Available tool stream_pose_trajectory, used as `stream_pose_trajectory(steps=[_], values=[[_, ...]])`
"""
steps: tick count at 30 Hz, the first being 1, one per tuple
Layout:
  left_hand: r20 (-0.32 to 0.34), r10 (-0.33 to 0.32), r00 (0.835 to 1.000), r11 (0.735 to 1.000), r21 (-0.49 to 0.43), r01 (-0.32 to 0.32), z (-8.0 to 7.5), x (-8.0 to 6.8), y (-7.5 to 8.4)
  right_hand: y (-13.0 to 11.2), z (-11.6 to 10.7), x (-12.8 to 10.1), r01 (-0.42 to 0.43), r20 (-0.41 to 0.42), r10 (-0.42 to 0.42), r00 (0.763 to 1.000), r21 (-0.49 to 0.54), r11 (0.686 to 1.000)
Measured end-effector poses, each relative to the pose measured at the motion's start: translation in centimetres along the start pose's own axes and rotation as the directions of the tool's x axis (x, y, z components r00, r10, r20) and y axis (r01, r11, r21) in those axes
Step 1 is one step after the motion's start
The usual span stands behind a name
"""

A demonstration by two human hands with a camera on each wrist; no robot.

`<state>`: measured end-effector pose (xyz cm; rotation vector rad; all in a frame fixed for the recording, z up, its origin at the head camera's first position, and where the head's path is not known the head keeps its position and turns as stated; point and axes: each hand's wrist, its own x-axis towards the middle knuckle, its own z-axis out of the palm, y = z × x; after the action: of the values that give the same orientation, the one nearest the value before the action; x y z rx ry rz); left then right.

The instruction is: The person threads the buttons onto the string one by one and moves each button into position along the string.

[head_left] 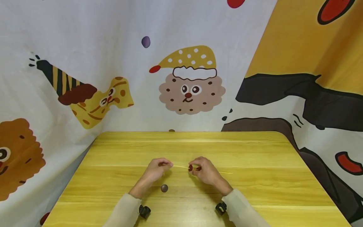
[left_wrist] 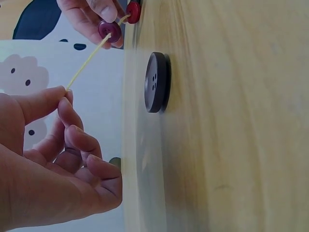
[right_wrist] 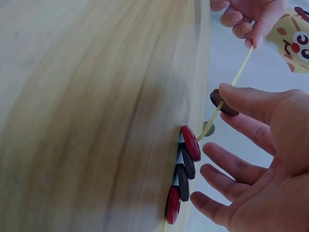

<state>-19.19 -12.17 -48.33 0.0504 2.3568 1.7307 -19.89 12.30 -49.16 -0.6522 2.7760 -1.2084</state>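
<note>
My left hand pinches a thin yellow string between thumb and index finger, its other fingers loosely curled. To its right, my right hand grips a dark red button by the edge with thumb and fingertips. The string runs through this button, as the left wrist view shows, and stretches between both hands. Beneath the right hand, several more buttons sit in an overlapping row on the string, with a red button at one end, dark ones in the middle and another red button at the other end.
A loose dark brown four-hole button lies on the wooden table, near the left wrist. The string's tail extends right past the right wrist. Behind the table's far edge hangs a cartoon-printed cloth.
</note>
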Motion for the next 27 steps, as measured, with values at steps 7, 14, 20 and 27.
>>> stream_pose_trajectory(steps=[7,14,20,27], values=[[0.011,-0.001,1.0,1.0,0.0,0.001,-0.01,-0.03,-0.11,0.09,-0.1,-0.24,-0.011,-0.005,0.011,1.0,-0.035,0.999],[0.011,-0.005,1.0,1.0,0.002,0.005,-0.06,-0.02,-0.13,0.31,-0.02,-0.37,-0.034,-0.02,0.032,0.999,-0.094,0.995],[0.016,-0.011,1.0,1.0,0.0,0.011,-0.2,0.15,-0.4,0.77,0.03,-0.4,-0.016,-0.032,0.011,0.999,-0.144,0.989],[0.048,-0.02,0.999,1.0,0.011,0.02,-0.52,0.46,-0.99,0.88,-0.11,-0.48,-0.01,-0.032,0.005,0.999,-0.182,0.983]])
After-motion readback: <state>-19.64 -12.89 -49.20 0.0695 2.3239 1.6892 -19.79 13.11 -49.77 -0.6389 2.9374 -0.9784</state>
